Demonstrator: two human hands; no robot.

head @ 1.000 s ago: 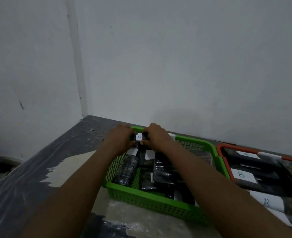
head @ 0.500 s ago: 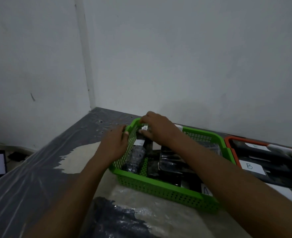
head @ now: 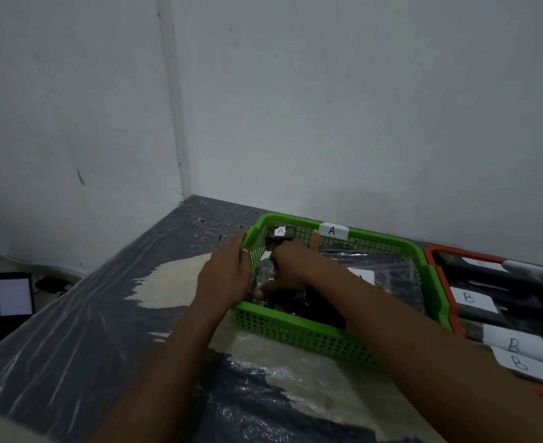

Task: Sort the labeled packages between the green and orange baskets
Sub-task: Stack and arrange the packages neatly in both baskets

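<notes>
Green basket point(head: 295, 330) has the A package point(head: 279, 235) standing in its far left corner. Right hand point(head: 292, 266) curls round it; left hand point(head: 228, 276) clasps the basket wall. I would lay it flat, label up, then release slowly.

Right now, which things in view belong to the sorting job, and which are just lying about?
Job: green basket, orange basket, A packages, B packages, left hand, right hand.
Lying about: screen, plastic sheet.
</notes>
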